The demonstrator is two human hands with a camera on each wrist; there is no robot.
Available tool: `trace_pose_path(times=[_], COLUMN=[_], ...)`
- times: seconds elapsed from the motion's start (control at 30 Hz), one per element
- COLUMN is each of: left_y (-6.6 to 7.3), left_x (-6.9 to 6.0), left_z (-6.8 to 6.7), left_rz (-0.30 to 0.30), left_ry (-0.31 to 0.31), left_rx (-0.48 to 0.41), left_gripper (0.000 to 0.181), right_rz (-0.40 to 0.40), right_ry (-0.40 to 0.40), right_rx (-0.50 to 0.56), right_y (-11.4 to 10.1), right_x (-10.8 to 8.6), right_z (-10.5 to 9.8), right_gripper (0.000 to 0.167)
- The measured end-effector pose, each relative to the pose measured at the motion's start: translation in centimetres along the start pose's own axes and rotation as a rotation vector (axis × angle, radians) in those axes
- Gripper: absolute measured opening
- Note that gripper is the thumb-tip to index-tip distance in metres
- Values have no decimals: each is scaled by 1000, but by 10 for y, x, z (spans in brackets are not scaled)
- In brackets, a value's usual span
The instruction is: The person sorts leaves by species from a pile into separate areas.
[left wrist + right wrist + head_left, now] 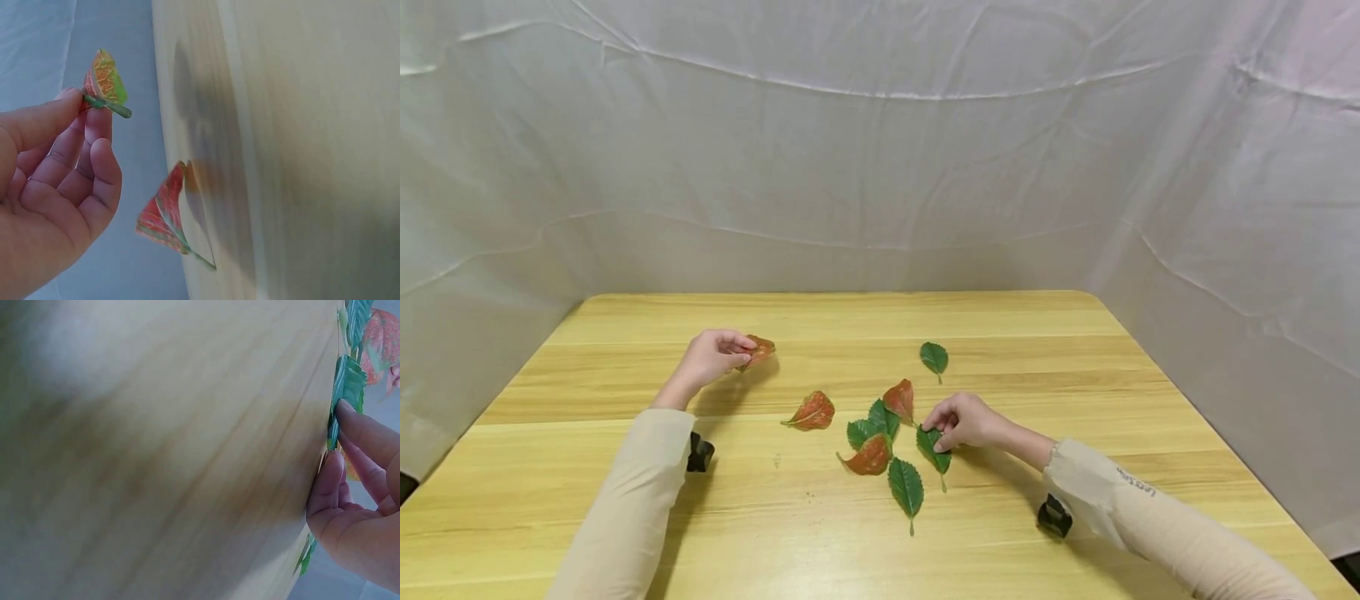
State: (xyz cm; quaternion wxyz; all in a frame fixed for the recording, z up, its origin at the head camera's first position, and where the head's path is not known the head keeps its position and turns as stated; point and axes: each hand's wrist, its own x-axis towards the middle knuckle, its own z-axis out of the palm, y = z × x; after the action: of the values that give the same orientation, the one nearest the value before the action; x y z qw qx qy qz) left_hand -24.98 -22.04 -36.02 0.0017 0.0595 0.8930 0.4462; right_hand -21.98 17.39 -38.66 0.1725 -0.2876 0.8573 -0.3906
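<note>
One red leaf (763, 351) pinched by left hand (713, 358), one green leaf (934, 457) by right hand (966, 419); probably light, bendy, best taken edgewise.

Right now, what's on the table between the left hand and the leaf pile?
One red leaf lies on the table between the left hand and the leaf pile; the head view shows it.
</note>
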Motion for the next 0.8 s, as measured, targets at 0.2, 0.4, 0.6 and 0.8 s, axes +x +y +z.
trace_pose_path(times=[0.2,0.4,0.6,0.8], left_y=[-4,-6,-8,-10], left_x=[1,4,6,6], left_z=[-2,-4,-4,-4], left_rz=[-6,-15,-16,-26], left_ry=[-3,5,-8,-26], left_rx=[46,94,144,168], left_gripper=[22,23,24,24], right_rz=[2,0,1,12], right_ry=[1,6,4,1], right_rx=[-2,-19,-19,-12], right_y=[-1,-3,-3,-3], right_x=[0,-1,-1,0], right_z=[0,0,1,1], right_gripper=[23,22,22,21])
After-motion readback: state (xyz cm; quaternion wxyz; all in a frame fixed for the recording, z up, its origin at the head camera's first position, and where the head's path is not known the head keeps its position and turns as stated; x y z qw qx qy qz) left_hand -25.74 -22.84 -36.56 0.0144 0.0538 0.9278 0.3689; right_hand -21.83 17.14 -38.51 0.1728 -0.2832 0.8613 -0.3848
